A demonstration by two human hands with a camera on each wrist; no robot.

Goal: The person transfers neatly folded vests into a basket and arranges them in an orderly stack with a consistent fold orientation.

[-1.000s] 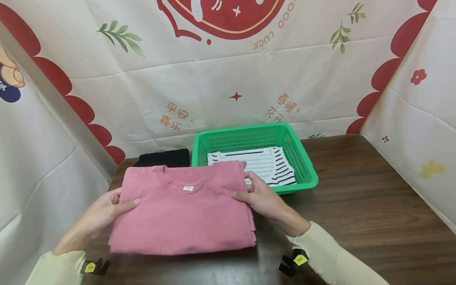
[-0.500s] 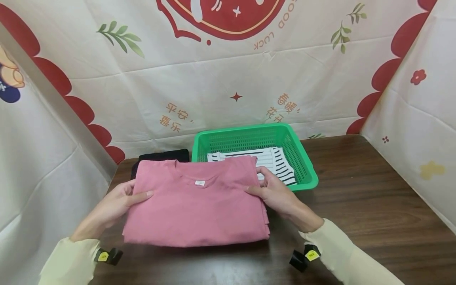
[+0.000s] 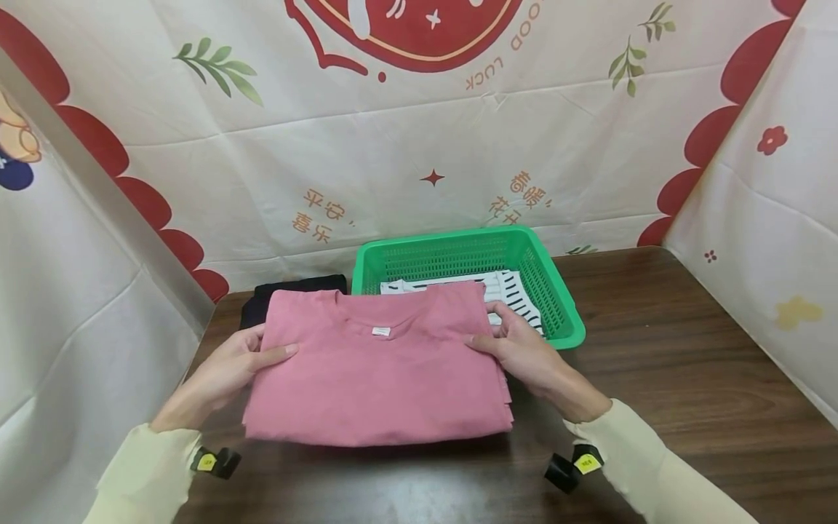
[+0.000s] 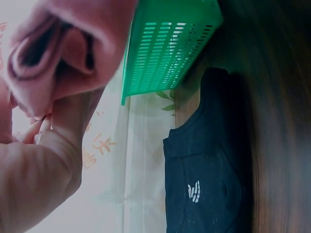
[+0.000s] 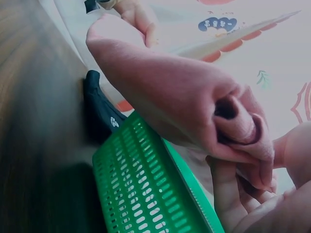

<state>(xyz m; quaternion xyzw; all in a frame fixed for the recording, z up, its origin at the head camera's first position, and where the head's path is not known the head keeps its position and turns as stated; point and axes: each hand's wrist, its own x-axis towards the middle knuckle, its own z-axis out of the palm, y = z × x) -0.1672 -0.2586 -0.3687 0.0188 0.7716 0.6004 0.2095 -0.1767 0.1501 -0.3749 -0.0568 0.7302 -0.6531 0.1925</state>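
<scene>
A folded pink T-shirt [image 3: 380, 386] with a small white neck label hangs between my two hands, raised above the table. My left hand [image 3: 222, 371] pinches its left side, thumb on top and fingers beneath. On the opposite side my right hand [image 3: 530, 356] grips it the same way. Both wrist views show the rolled layers of the shirt's folded edge. Behind it stands a green plastic basket [image 3: 556, 291], its near wall partly hidden by the shirt. Inside the basket lies a white garment with black stripes [image 3: 517, 295].
A folded black garment [image 4: 201, 179] with a small white logo lies on the table left of the basket. The dark wooden table [image 3: 687, 378] extends to the right. Printed white cloth [image 3: 393, 175] hangs behind and along both sides.
Both hands have carried the pink T-shirt to the right and slightly away from me, toward the basket. It now covers more of the striped garment. The basket has stayed in place.
</scene>
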